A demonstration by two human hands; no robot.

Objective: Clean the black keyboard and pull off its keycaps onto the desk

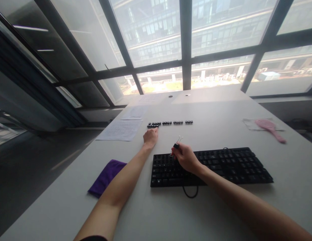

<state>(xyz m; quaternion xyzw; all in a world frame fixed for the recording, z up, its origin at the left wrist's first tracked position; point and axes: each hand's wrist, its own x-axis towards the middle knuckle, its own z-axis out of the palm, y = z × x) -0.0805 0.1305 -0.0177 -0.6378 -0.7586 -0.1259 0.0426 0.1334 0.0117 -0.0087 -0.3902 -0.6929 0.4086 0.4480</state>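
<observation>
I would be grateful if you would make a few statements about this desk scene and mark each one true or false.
1. The right hand holds a black binder clip over the keyboard. True.
2. The left hand rests on the keyboard. False: it is beyond it, by a row of small black pieces.
3. A purple cloth lies to the left of the keyboard. True.
4. The pink hairbrush lies at the left edge of the desk. False: it lies on the right side.
5. A loop of black cable shows at the keyboard's near edge. True.
</observation>
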